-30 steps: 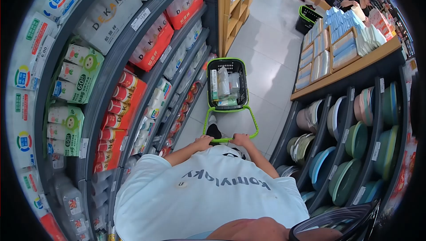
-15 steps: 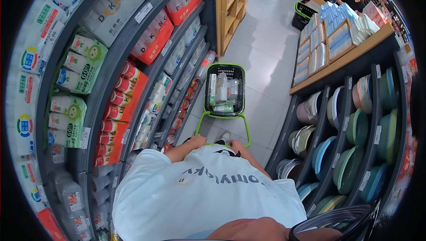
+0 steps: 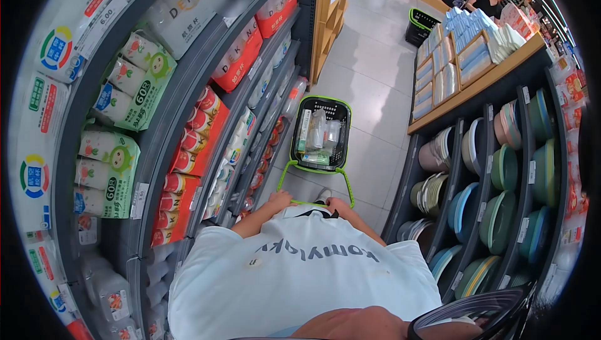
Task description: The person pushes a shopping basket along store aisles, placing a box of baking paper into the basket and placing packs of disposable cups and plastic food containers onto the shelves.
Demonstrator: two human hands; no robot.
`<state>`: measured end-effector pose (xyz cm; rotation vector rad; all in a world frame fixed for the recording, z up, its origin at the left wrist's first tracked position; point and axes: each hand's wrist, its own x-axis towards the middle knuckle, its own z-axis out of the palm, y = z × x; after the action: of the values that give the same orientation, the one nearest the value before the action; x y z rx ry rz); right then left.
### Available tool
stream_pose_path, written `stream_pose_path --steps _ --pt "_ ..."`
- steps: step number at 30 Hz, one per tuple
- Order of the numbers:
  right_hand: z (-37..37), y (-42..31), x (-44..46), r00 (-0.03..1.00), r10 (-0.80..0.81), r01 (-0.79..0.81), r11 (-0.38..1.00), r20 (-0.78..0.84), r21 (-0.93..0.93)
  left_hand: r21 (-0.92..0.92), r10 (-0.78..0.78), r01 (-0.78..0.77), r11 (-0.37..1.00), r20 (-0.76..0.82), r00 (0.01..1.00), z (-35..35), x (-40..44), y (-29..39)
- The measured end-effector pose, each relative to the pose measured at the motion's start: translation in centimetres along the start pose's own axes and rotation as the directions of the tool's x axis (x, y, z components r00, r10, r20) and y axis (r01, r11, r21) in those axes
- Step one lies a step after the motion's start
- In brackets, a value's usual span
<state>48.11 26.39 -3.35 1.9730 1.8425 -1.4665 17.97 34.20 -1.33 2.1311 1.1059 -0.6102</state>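
A black shopping basket with a green rim stands on the floor in front of me. Its green handle stretches back toward my waist. Near one end of the handle's bar, my left hand is closed around it. My right hand is closed at the bar's other end, its fingers partly hidden. Inside the basket lie clear plastic-wrapped packs, a long white-and-green box and a green-and-white packet.
Shelves of packaged paper cups line my left side. To the right, racks hold stacked plastic basins below bins of bagged goods. Ahead on the tiled aisle stands another black basket. People are farther back.
The view has shifted along the aisle and turned slightly. The basket now sits a little tilted in view. The walking person's legs have moved left. Both hands stay on the handle.
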Motion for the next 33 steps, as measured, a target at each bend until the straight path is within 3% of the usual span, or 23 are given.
stream_pose_path --steps 5,11,23,26,29,33 --pt "3.6 -2.8 1.1 1.0 -0.011 0.01 0.999 0.016 0.035 -0.046 -0.032 0.03 0.998 -0.04 0.999 0.1 -3.6 -2.8" --pt "7.9 -7.2 -0.6 0.993 0.107 -0.111 0.991 0.049 0.076 -0.051 -0.046 0.045 0.998 -0.011 0.999 0.2 -7.9 -5.4" --pt "16.2 -13.4 -6.6 0.964 0.107 -0.075 0.988 -0.244 0.137 0.047 0.083 -0.094 0.994 0.193 0.978 3.2 -11.4 -10.5" --pt "17.2 -13.6 -7.3 0.977 0.163 -0.135 0.972 -0.139 0.191 0.026 0.09 -0.095 0.995 0.17 0.981 4.5 -12.4 -11.4" --pt "19.1 -13.0 -7.2 0.987 0.085 -0.074 0.994 -0.137 0.08 0.003 0.097 -0.098 0.995 0.114 0.989 5.3 -14.3 -11.8" --pt "19.8 -12.6 -7.0 0.994 0.112 -0.11 0.987 -0.015 0.122 -0.005 0.098 -0.098 0.995 0.066 0.993 6.4 -16.1 -12.9"
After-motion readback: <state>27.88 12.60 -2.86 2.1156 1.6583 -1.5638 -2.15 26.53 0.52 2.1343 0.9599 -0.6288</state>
